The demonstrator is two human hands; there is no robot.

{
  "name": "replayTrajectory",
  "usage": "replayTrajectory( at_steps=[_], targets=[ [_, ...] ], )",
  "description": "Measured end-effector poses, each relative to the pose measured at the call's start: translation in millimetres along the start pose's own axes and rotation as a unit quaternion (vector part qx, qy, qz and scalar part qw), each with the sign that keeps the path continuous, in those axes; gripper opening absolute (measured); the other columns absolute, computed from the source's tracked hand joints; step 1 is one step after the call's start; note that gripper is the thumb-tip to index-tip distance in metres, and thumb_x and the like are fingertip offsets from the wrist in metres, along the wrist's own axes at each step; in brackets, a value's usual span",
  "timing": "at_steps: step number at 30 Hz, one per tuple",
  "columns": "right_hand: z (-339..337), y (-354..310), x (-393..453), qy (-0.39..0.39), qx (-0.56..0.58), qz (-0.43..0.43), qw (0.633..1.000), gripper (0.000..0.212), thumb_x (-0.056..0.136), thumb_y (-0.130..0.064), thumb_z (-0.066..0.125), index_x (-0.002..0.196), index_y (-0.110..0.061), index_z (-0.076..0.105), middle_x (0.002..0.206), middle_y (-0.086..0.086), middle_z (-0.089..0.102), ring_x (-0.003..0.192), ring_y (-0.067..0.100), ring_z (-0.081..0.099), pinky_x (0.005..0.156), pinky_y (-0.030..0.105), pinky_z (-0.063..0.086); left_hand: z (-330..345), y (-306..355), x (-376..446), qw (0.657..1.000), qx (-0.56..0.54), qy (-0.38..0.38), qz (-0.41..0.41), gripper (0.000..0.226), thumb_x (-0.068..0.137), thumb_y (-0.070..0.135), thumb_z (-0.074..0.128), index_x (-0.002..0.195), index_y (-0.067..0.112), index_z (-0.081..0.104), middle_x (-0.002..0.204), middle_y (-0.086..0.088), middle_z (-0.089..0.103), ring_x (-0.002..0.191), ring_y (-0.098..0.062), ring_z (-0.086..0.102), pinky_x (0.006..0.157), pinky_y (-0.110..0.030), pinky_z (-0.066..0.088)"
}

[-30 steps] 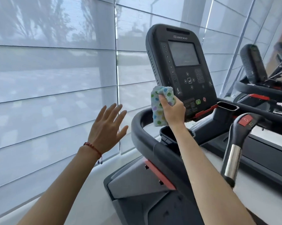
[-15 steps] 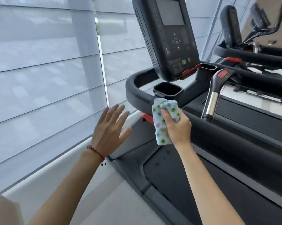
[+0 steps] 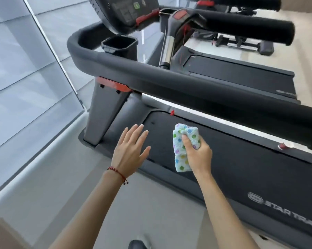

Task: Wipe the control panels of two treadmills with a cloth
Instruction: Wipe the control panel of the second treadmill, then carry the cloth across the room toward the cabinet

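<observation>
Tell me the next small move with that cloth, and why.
Probably lift the right hand and its dotted, pale blue terry cloth back up toward a control panel. The cloth hangs over the black running belt, below the padded black handrail; the nearest dark console sits at the top edge.

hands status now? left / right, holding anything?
Left hand: open, fingers spread, holding nothing.
Right hand: closed around the dotted cloth, held out over the treadmill belt.
</observation>
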State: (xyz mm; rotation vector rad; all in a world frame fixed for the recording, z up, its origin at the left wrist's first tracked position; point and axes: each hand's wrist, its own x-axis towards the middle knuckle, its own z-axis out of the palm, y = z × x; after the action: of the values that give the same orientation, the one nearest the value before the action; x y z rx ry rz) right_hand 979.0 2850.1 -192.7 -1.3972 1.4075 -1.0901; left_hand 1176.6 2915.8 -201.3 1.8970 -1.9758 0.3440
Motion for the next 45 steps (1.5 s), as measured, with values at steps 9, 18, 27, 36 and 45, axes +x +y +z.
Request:
replayTrajectory(
  at_steps=[9,18,27,36,45],
  targets=[
    [-135,87,-50,0.156,-0.007,0.139,0.978,0.022,0.082,-0.043,0.064,0.081,-0.021,0.063,0.072,-0.009,0.064,0.073,0.014,0.064,0.069,0.031,0.054,57,136,-4,0.986,-0.065,-0.095,0.119,0.05,0.088,0.035,0.04,0.117,0.0,0.061,0.126,-0.017,0.057,0.12,-0.035,0.05,0.106,-0.044,0.026],
    [-230,144,-96,0.354,0.022,0.246,0.902,0.021,0.085,-0.04,0.062,0.092,-0.02,0.064,0.08,-0.01,0.065,0.078,0.013,0.065,0.074,0.033,0.056,111,260,27,0.926,-0.136,-0.151,0.319,0.051,0.088,0.037,0.038,0.116,0.002,0.063,0.123,-0.016,0.059,0.116,-0.034,0.053,0.105,-0.046,0.033],
    [-277,172,-164,0.568,0.108,0.316,0.752,0.022,0.087,-0.039,0.059,0.094,-0.019,0.062,0.088,0.0,0.065,0.081,0.018,0.062,0.071,0.026,0.045,150,362,36,0.812,-0.198,-0.195,0.514,0.049,0.086,0.035,0.04,0.112,0.001,0.064,0.118,-0.018,0.061,0.111,-0.036,0.057,0.097,-0.053,0.04],
    [-336,188,-247,0.706,0.13,0.316,0.62,0.019,0.089,-0.034,0.058,0.093,-0.016,0.061,0.089,0.003,0.062,0.074,0.013,0.059,0.055,0.014,0.045,147,494,-10,0.7,-0.238,-0.218,0.637,0.052,0.087,0.036,0.037,0.112,0.0,0.064,0.117,-0.019,0.061,0.11,-0.038,0.058,0.093,-0.057,0.041],
    [-445,224,-342,0.764,0.161,0.313,0.541,0.019,0.088,-0.036,0.059,0.091,-0.017,0.062,0.085,-0.001,0.063,0.075,0.013,0.06,0.068,0.024,0.045,132,653,-84,0.641,-0.253,-0.232,0.686,0.061,0.099,0.042,0.021,0.116,0.001,0.062,0.122,-0.019,0.059,0.113,-0.037,0.056,0.098,-0.051,0.038]
  ],
)
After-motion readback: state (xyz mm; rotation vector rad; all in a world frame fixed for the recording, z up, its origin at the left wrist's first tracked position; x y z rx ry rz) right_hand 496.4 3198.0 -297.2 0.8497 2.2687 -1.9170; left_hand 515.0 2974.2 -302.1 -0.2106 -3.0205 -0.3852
